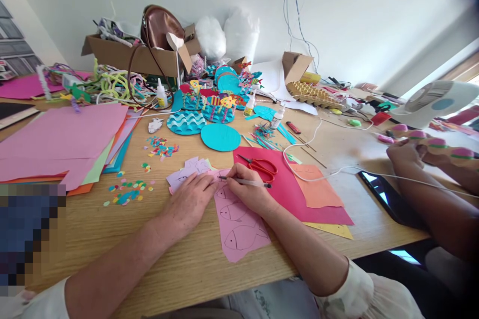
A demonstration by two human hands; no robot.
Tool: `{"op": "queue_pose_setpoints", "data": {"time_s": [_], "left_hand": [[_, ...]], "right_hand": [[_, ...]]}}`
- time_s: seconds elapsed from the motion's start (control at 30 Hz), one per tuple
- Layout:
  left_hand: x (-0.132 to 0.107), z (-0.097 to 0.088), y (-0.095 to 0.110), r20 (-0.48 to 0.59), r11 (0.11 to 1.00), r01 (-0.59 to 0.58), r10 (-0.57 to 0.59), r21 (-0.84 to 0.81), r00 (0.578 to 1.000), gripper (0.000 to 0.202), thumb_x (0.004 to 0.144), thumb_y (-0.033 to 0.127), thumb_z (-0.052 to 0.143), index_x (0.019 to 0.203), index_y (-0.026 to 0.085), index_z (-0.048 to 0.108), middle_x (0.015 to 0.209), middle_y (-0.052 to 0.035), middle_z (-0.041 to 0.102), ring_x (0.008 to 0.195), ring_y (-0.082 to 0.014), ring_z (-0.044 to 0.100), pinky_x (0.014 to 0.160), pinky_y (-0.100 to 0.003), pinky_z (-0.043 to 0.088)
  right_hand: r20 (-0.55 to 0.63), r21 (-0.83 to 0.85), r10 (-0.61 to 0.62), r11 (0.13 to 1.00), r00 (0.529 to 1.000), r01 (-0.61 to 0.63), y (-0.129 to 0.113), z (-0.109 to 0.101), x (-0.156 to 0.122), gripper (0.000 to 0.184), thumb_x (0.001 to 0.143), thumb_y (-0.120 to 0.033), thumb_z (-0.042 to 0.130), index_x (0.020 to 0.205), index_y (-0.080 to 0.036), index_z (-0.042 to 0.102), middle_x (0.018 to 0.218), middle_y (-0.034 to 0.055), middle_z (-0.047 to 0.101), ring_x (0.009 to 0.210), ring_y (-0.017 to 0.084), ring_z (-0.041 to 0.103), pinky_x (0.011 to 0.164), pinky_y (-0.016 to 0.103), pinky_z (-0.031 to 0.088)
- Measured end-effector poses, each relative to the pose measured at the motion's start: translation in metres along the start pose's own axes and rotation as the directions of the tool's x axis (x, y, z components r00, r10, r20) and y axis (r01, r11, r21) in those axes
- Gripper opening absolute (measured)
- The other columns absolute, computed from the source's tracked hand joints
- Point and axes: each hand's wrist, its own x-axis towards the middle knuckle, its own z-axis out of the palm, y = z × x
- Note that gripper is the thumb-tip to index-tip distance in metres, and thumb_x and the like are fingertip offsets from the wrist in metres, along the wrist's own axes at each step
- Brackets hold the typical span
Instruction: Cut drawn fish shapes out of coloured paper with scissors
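A pen (249, 182) is gripped in my right hand (247, 190), its tip on a strip of pink paper (243, 227). Several fish outlines are drawn down that strip. My left hand (192, 198) lies flat with fingers stretched out, at the strip's upper left edge. Small lilac paper pieces (187, 168) with drawn lines stick out just beyond its fingertips. Red-handled scissors (262, 167) rest on a red sheet (284, 194) to the right of my right hand. An orange paper piece (318, 187) overlaps the same sheet.
Coloured paper sheets (60, 139) are stacked at left, near paper dots (130, 192). Behind stand blue discs (220, 137), glue bottles (161, 94) and a cardboard box (130, 57). At right, a co-worker's hands (406, 154) hold a painted strip above a phone (385, 199); a white cable (337, 174) crosses the table.
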Motion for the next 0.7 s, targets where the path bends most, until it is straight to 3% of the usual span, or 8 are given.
{"op": "queue_pose_setpoints", "data": {"time_s": [0.7], "left_hand": [[0.0004, 0.0007, 0.0005, -0.014, 1.0, -0.031, 0.031, 0.007, 0.999, 0.045, 0.089, 0.006, 0.025, 0.125, 0.016, 0.05, 0.128, -0.01, 0.054, 0.122, -0.023, 0.044, 0.105, -0.043, 0.028]], "right_hand": [[-0.005, -0.016, 0.0, 1.0, 1.0, 0.0, -0.0015, -0.0006, -0.0004, 0.005, 0.069, -0.017, 0.047, 0.066, -0.02, 0.048, 0.053, -0.0053, 0.049, 0.046, 0.009, 0.041, 0.045, 0.02, 0.031]]}}
